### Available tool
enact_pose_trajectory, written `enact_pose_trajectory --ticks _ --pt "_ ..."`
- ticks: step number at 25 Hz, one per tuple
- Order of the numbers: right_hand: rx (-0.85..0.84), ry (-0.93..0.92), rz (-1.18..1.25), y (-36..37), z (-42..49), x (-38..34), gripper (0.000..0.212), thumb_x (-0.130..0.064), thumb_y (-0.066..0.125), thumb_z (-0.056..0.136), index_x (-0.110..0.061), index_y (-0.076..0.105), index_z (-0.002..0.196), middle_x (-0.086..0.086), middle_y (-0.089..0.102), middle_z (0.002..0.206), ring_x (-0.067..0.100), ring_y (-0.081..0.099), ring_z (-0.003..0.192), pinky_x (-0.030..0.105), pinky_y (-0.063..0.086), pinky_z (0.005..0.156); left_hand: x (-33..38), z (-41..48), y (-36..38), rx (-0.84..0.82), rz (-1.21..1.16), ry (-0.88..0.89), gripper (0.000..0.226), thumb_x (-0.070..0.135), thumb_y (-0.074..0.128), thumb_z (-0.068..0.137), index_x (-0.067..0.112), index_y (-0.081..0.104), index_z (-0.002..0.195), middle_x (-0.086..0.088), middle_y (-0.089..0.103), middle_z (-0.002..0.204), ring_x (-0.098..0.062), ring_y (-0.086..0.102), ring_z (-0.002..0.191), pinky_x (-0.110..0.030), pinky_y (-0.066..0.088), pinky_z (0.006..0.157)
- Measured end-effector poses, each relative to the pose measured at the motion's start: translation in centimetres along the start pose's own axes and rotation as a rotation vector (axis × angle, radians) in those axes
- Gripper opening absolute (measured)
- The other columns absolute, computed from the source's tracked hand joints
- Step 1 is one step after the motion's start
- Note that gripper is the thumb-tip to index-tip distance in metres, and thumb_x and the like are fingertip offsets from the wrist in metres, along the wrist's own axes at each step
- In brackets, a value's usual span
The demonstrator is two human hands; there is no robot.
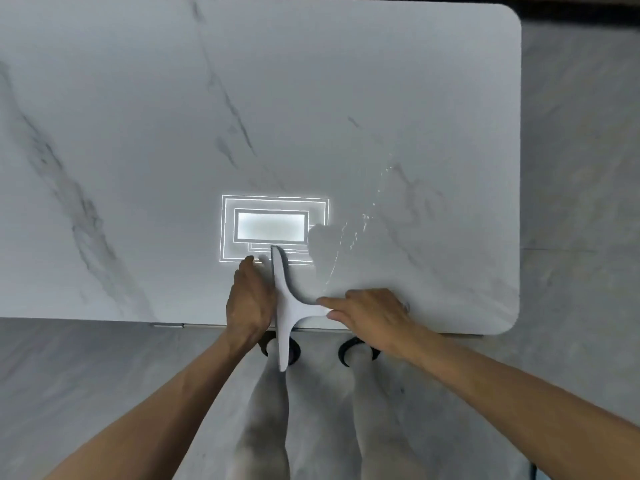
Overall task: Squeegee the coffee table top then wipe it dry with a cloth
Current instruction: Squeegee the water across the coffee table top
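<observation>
one squeegee (288, 308) | blade near-far, handle rightward | right hand (370, 318) grips handle | left hand (247, 299) flat

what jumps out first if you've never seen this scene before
The bright rectangular light reflection glowing mid-way across the marble coffee table top catches the eye first. Just below it, at the near edge, a white T-shaped squeegee sits between two hands: the right hand pinches its handle, the left hand lies alongside its blade. A glinting trail of water streaks away on the right.
</observation>
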State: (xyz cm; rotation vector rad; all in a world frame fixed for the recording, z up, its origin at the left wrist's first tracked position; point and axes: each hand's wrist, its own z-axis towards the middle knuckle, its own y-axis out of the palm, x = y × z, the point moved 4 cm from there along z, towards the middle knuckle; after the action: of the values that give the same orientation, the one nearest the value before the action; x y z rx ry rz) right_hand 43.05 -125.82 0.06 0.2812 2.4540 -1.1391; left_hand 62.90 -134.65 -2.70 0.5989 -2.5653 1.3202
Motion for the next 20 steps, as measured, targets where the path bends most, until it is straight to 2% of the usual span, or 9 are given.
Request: enact_pose_trajectory --ticks 2,5,8,11,13,15,17,19,20 --pt "-0.004 -0.046 -0.086 0.6 0.2 1.2 0.037 -0.048 0.034 0.101 -0.048 0.039 0.138 0.004 0.063 0.098 0.031 0.063 0.087 0.032 0.041 0.064 1.6 -0.9 1.3 -0.004 -0.012 -0.055 0.023 0.030 0.049 0.091 0.020 0.043 0.110 -0.006 0.060 0.108 -0.035 0.063 0.098 -0.035 0.046 0.074" --pt "0.020 -0.023 -0.182 -0.7 -1.4 6.9 0.040 -0.048 0.032 0.101 -0.049 0.037 0.140 0.004 0.064 0.110 0.030 0.063 0.097 0.032 0.034 0.066 4.2 -2.4 3.7 -0.001 0.012 -0.105 0.033 0.026 0.042 0.093 0.016 0.043 0.124 -0.009 0.059 0.117 -0.035 0.061 0.104 -0.035 0.044 0.080" --pt "0.056 0.015 -0.192 -3.3 -4.3 13.8 0.039 -0.048 0.037 0.100 -0.050 0.041 0.139 0.002 0.066 0.113 0.026 0.064 0.102 0.032 0.043 0.075 6.5 -3.2 6.2 -0.015 0.076 -0.051 0.035 0.011 0.046 0.092 0.009 0.042 0.126 -0.017 0.054 0.120 -0.037 0.058 0.104 -0.039 0.048 0.083" --pt "0.191 0.023 -0.175 -6.1 -7.2 19.1 0.034 -0.046 0.046 0.097 -0.047 0.054 0.130 0.003 0.072 0.098 0.023 0.069 0.086 0.031 0.045 0.066 7.9 -2.9 7.3 -0.090 0.084 -0.071 0.040 0.012 0.055 0.086 0.005 0.043 0.124 -0.020 0.044 0.131 -0.044 0.050 0.113 -0.047 0.047 0.092" --pt "0.313 -0.014 -0.257 -8.1 -8.4 21.0 0.033 -0.047 0.045 0.095 -0.042 0.065 0.120 0.001 0.069 0.072 0.021 0.067 0.060 0.025 0.036 0.050 7.9 -2.5 7.3 -0.120 0.072 -0.117 0.044 0.014 0.058 0.086 0.004 0.043 0.126 -0.021 0.043 0.133 -0.044 0.048 0.116 -0.046 0.044 0.094" --pt "0.322 -0.076 -0.307 -9.4 -9.2 21.3 0.039 -0.048 0.039 0.092 -0.039 0.070 0.114 -0.004 0.060 0.057 0.017 0.058 0.044 0.022 0.027 0.043 7.8 -2.3 7.1 -0.122 0.074 -0.127 0.043 0.016 0.058 0.088 0.005 0.043 0.126 -0.022 0.050 0.128 -0.043 0.052 0.113 -0.042 0.045 0.090" --pt "0.250 -0.139 -0.297 -9.1 -8.9 19.3 0.036 -0.050 0.038 0.095 -0.044 0.063 0.121 -0.004 0.063 0.067 0.018 0.063 0.055 0.024 0.031 0.048 7.7 -2.5 6.5 -0.076 0.042 -0.137 0.034 0.017 0.052 0.091 0.007 0.045 0.123 -0.022 0.059 0.112 -0.041 0.058 0.102 -0.039 0.045 0.082" --pt "0.054 -0.146 -0.256 -7.6 -7.0 16.0 0.037 -0.052 0.035 0.099 -0.052 0.048 0.133 -0.003 0.067 0.093 0.022 0.067 0.085 0.028 0.034 0.062 7.4 -2.7 5.4 0.016 -0.038 -0.198 0.027 0.014 0.042 0.093 0.007 0.044 0.119 -0.017 0.061 0.095 -0.037 0.058 0.089 -0.038 0.045 0.076" --pt "-0.024 -0.144 -0.248 -7.1 -5.6 14.0 0.038 -0.052 0.031 0.100 -0.054 0.041 0.136 -0.003 0.066 0.104 0.024 0.064 0.095 0.029 0.031 0.064 7.2 -2.7 4.9 0.060 -0.078 -0.233 0.028 0.011 0.039 0.092 0.007 0.044 0.118 -0.015 0.058 0.092 -0.035 0.057 0.085 -0.037 0.045 0.075"
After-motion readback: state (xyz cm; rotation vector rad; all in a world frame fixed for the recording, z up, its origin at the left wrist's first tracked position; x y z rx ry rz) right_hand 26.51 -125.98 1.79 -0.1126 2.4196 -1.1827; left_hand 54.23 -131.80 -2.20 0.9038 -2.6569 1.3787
